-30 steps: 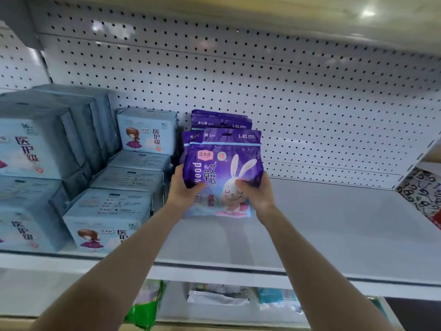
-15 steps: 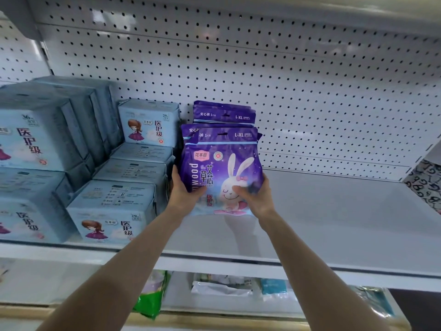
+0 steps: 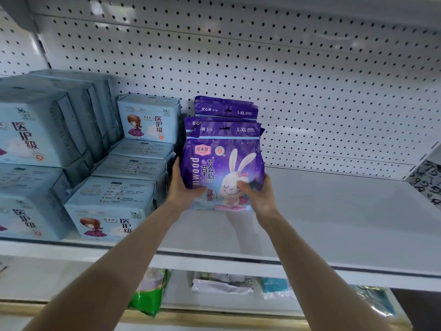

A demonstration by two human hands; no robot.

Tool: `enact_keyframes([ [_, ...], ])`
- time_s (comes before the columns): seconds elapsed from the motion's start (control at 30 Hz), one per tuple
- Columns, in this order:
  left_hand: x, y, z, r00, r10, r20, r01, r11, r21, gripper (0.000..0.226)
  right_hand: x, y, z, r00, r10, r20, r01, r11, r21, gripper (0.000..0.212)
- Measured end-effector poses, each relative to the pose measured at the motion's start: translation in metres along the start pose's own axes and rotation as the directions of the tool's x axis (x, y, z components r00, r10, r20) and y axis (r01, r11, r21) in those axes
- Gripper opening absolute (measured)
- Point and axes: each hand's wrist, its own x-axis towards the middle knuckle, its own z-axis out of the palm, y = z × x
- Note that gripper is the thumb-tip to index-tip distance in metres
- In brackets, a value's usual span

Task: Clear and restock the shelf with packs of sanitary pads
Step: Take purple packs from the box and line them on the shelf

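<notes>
Our left hand [image 3: 185, 187] and right hand [image 3: 259, 197] clamp the purple rabbit pack [image 3: 222, 168] by its lower corners. Each thumb is pressed on the front and the fingers are curled round behind. The pack stands upright, marked L-XL on its top flap, low over the shelf board [image 3: 334, 223]. We cannot tell whether its bottom edge touches the board.

Just behind it stand more purple packs [image 3: 226, 109] of the same kind, the farthest close to the pegboard back panel [image 3: 286, 80].

On the left, our left hand is just beside the row of small pale-blue packs [image 3: 148, 118], so little room is left on that side. To the right, the board runs bare to its far right end, where a black-and-white patterned sheet [image 3: 427, 185] shows. Near us, the board is open up to its front lip [image 3: 238, 261].

The small pale-blue packs lie flat in a line from near to far, with one standing upright at the back. Left of them, large pale-blue packs [image 3: 31, 132] are stacked two high.

Below, the lower shelf [image 3: 181, 295] holds a green pack [image 3: 148, 297] and a white pouch [image 3: 219, 286].
</notes>
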Motion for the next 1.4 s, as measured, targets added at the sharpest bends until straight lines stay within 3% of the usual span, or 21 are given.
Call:
enact_keyframes([
  [0.23,0.006,-0.003,-0.001,1.0,0.016,-0.021,-0.016,0.999,0.033,0.102,0.004,0.003,0.004,0.999,-0.026,-0.034,0.025,1.0,-0.01,0.044],
  [0.6,-0.001,0.001,-0.005,0.999,-0.029,0.019,0.028,0.997,0.076,0.109,-0.004,-0.004,0.0,0.997,-0.014,-0.079,0.01,0.999,-0.049,0.078],
  [0.73,-0.008,0.005,-0.01,1.0,-0.005,0.014,0.003,0.993,0.114,0.13,-0.014,-0.015,-0.003,0.995,-0.012,-0.098,0.003,0.996,-0.086,0.086],
  [0.83,-0.001,0.002,-0.013,1.0,0.005,0.031,-0.009,0.991,0.132,0.133,-0.02,-0.026,-0.005,0.993,-0.029,-0.116,0.014,0.992,-0.129,0.085],
  [1.1,-0.049,0.062,-0.009,0.992,0.09,0.089,-0.1,0.989,0.112,0.089,-0.062,-0.071,-0.013,0.987,-0.108,-0.116,0.089,0.984,-0.153,0.068],
  [1.4,-0.123,0.118,0.011,0.979,0.181,0.089,-0.191,0.974,0.118,0.075,-0.131,-0.111,-0.041,0.966,-0.235,-0.109,0.222,0.967,-0.121,0.049],
])
